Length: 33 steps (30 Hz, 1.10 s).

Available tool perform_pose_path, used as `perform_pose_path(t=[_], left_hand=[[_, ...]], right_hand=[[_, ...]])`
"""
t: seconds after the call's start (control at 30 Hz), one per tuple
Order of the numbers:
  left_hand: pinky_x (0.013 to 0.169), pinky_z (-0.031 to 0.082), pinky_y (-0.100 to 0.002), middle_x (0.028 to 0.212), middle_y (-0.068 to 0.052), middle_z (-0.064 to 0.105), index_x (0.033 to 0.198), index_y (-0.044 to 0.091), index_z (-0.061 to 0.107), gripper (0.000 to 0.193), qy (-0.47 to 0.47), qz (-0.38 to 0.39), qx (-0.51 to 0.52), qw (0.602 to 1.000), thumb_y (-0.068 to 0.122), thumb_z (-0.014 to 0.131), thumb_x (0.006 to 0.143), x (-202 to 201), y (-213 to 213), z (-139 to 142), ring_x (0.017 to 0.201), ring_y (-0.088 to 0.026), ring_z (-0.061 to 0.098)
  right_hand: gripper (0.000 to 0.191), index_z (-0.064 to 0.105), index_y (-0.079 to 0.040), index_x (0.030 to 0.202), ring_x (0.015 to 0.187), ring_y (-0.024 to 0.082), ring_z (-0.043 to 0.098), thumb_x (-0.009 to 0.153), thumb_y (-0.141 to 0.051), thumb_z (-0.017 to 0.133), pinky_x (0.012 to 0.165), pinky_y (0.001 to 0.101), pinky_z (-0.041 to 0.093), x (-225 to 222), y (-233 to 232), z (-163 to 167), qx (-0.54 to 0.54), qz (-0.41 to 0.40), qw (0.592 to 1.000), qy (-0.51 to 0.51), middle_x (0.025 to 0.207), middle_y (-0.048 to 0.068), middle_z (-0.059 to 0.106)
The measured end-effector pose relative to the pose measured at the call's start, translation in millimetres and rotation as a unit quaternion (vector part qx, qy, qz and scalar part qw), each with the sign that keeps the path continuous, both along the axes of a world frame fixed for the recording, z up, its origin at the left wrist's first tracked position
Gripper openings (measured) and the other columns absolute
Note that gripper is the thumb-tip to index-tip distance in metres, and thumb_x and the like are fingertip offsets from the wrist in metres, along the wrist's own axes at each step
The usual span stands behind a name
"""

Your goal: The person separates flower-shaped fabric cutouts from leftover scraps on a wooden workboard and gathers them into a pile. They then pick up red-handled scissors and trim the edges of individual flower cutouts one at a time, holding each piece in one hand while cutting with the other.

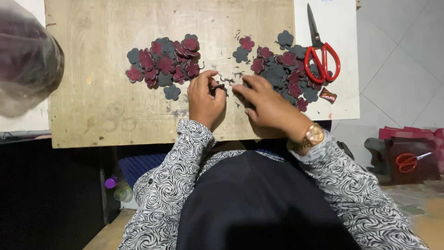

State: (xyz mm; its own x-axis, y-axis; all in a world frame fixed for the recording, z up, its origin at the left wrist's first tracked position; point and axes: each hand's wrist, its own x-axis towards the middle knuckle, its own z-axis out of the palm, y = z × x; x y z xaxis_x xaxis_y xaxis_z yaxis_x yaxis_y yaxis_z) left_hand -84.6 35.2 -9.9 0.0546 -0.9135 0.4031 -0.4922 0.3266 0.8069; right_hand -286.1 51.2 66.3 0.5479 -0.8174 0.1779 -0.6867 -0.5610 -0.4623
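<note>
- Fingers of my left hand (203, 98) curl around a small dark flower-shaped cutout (218, 88), pinching it tight; only a sliver of the piece shows between them.
- My right hand (268, 105) meets the left at that same piece, its fingertips (240, 91) touching the cutout from the other side, thumb tucked below. I cannot tell whether the right truly clamps the piece or only steadies it.
- Both hands rest on a plywood board (92, 92), the pinched piece just above its surface.
- Beyond my left hand, away from me, lies a heap of flower cutouts (164, 62), grey and dark red mixed, overlapping one another.
- One lone grey cutout (172, 92) sits just outside my left knuckles, apart from that heap.
- Beyond and outside my right hand spreads a second heap of cutouts (289, 71), reaching from the board onto a white tabletop (342, 97); its nearest pieces lie just beside my right knuckles.
- Thin dark trimmings (229, 76) scatter on the board just past the grip, between the two heaps.
- Red-handled scissors (321, 55) lie shut past the right heap, handles touching its outer edge.
- A small dark wrapper (328, 96) lies outside my right wrist, near the tabletop's edge.
- A gold watch (312, 136) circles my right wrist, behind the grip.
</note>
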Motion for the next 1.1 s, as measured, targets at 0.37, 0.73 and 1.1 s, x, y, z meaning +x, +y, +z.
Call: perform_pose_path(t=[0.37,0.73,1.1], left_hand=[[0.098,0.046,-0.043,0.097,-0.007,0.069,0.116,0.007,0.065,0.033,-0.029,0.005,0.021,0.999,0.008,0.068,0.084,-14,3,11,0.102,-0.027,0.064],[0.098,0.046,-0.043,0.100,-0.010,0.070,0.113,0.007,0.066,0.029,-0.026,-0.001,0.018,1.000,0.010,0.070,0.084,-11,1,7,0.103,-0.028,0.064],[0.102,0.041,-0.045,0.104,-0.009,0.070,0.104,0.010,0.071,0.017,-0.064,-0.001,0.000,0.998,0.014,0.072,0.088,-18,4,18,0.112,-0.030,0.062]], right_hand=[[0.023,0.072,-0.002,0.112,0.111,0.034,0.064,0.090,-0.001,0.065,0.095,0.0405,0.054,9,-2,-32,-0.018,-0.113,0.993,0.030,0.114,0.014,0.070],[0.037,0.066,0.006,0.129,0.068,0.008,0.063,0.097,-0.009,0.077,0.058,0.0197,0.052,-114,-44,-3,0.390,-0.225,0.672,-0.588,0.095,0.007,0.071],[0.019,0.076,-0.007,0.118,0.097,0.034,0.070,0.105,-0.020,0.069,0.082,0.0449,0.052,-360,102,-13,0.045,-0.613,0.786,0.067,0.112,0.024,0.070]])
